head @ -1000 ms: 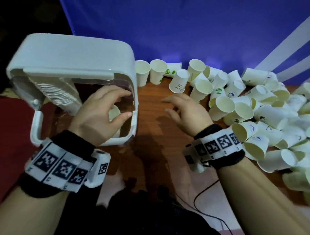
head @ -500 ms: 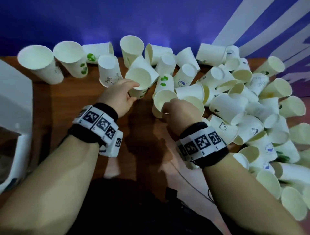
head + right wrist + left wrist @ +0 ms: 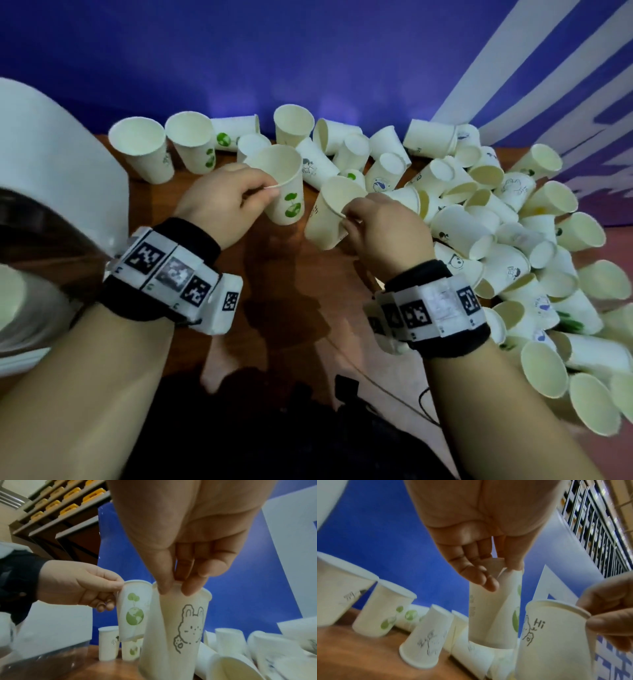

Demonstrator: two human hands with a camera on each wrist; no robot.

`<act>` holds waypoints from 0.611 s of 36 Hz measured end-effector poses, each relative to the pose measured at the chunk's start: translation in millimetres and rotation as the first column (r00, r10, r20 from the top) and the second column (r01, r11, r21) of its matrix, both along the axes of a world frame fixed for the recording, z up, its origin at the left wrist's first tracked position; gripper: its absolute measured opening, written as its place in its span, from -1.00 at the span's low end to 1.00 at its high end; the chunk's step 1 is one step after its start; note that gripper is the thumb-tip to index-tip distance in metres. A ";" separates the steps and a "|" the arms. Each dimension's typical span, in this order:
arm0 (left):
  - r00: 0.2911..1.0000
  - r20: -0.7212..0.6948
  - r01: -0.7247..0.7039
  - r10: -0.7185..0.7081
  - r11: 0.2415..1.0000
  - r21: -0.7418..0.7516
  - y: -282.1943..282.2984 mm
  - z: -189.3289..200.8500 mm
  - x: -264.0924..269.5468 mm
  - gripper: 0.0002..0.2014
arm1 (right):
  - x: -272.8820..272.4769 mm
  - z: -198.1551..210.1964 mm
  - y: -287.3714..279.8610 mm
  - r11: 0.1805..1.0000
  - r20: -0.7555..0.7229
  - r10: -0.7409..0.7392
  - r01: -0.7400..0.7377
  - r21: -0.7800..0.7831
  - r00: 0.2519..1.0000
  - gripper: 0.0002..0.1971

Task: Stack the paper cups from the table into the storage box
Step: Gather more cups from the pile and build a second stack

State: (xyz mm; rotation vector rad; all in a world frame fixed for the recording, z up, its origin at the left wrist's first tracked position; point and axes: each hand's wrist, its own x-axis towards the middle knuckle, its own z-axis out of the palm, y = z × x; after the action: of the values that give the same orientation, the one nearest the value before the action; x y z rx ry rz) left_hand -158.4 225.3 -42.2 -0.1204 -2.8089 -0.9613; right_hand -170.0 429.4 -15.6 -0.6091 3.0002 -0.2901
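Observation:
My left hand (image 3: 236, 195) pinches the rim of a white paper cup with a green globe print (image 3: 286, 192), held upright above the wooden table (image 3: 267, 274). The same globe cup (image 3: 133, 609) and left hand (image 3: 82, 586) show in the right wrist view. My right hand (image 3: 370, 219) pinches the rim of a bunny cup (image 3: 329, 219) marked "Hi", tilted just right of the globe cup. The right wrist view shows the bunny cup (image 3: 185, 623) close up; the left wrist view shows it as well (image 3: 546, 635). The white storage box (image 3: 51, 178) stands at the left edge.
A heap of several loose paper cups (image 3: 496, 240) covers the table's right side and back edge. Two upright cups (image 3: 164, 147) stand near the box. A blue wall with white stripes (image 3: 308, 51) backs the table. A black cable (image 3: 394, 404) runs along the near edge.
Both hands reached into the pile and each lifted a cup by its rim. They now hold the two cups side by side above the table, nearer to me.

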 end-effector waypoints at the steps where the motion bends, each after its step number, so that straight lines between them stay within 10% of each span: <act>1: 1.000 -0.023 0.005 -0.005 1.000 -0.001 -8.0 8.4 9.7 -0.78 | 7.9 5.4 -6.4 1.000 -0.022 0.012 -0.012 -0.023 1.000 -0.77; 22: 0.991 -0.119 -0.072 0.058 0.991 -0.113 -193.1 55.6 204.1 -0.53 | 134.4 27.1 -171.2 0.911 -0.327 0.140 -0.252 -0.328 0.934 -0.85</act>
State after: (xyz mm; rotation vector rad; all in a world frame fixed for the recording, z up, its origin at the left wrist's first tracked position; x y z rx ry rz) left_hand 45.7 32.3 13.4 -0.0952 -2.7435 -0.7504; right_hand -35.6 258.2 11.5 -1.0740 3.1457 -0.8262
